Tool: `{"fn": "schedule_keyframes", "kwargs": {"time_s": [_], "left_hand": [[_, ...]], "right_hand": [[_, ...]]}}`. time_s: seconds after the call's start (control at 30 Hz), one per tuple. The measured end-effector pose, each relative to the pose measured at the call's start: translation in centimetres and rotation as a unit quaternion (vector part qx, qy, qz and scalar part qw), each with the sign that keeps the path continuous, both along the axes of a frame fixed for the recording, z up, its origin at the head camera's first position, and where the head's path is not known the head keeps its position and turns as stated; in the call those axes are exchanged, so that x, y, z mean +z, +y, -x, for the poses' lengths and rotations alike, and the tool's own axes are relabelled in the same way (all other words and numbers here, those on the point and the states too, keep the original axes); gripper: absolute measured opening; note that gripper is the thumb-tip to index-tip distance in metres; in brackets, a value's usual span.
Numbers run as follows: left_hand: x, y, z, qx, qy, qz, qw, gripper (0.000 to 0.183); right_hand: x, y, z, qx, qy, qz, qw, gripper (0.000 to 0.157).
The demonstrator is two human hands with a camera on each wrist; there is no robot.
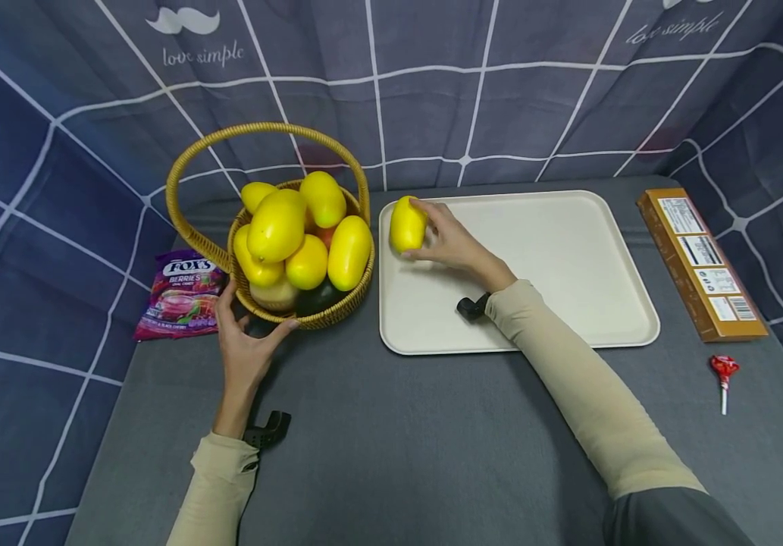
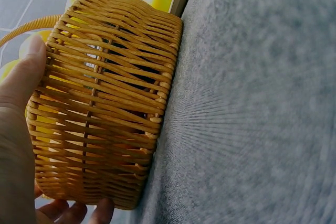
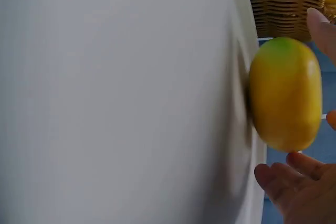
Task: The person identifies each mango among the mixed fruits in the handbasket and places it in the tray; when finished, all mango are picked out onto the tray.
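A round wicker basket (image 1: 336, 315) with a tall looped handle is heaped with yellow fruit. My left hand (image 1: 244, 345) grips its near left side, thumb at the rim and fingers around the wall in the left wrist view. A yellow mango (image 1: 407, 225), greenish at one end, lies at the left edge of the cream tray (image 1: 534, 303). Around it my right hand (image 1: 449, 239) is spread. In the right wrist view, the thumb (image 3: 321, 30) stands off one end of the mango, while fingertips (image 3: 294, 157) are right at the other end.
A purple candy bag (image 1: 183, 296) lies left of the basket. Right of the tray are a long brown box (image 1: 701, 265) and a red lollipop (image 1: 724, 371). Grid-patterned curtains (image 1: 425, 114) border the grey table (image 1: 391, 440) at the back and sides.
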State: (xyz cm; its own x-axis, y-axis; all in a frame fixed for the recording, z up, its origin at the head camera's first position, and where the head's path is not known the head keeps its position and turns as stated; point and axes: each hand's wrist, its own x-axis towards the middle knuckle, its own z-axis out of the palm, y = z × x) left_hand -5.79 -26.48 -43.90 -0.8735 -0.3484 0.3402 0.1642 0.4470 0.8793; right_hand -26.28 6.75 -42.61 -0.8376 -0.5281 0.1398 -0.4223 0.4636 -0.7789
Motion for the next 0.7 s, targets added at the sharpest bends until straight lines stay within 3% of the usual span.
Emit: {"fn": "schedule_keyframes", "kwargs": {"time_s": [0.2, 0.37, 0.53, 0.7], "left_hand": [[2.1, 1.2, -0.6, -0.005, 0.003, -0.001, 1.0, 0.1], [3.3, 1.8, -1.0, -0.006, -0.004, -0.001, 1.0, 0.098], [1.8, 0.9, -0.5, -0.004, -0.004, 0.001, 1.0, 0.103], [0.1, 0.0, 0.1, 0.005, -0.015, 0.005, 0.9999, 0.104]], "right_hand": [[2.2, -0.6, -1.2, -0.006, 0.059, -0.016, 0.998, 0.099], [5.4, -2.0, -3.3, 0.029, 0.131, 0.04, 0.99, 0.095], [7.6, -4.3, -5.5, 0.089, 0.177, 0.089, 0.976, 0.093], [8.7, -6.6, -6.7, 0.127, 0.167, 0.099, 0.973, 0.094]]}}
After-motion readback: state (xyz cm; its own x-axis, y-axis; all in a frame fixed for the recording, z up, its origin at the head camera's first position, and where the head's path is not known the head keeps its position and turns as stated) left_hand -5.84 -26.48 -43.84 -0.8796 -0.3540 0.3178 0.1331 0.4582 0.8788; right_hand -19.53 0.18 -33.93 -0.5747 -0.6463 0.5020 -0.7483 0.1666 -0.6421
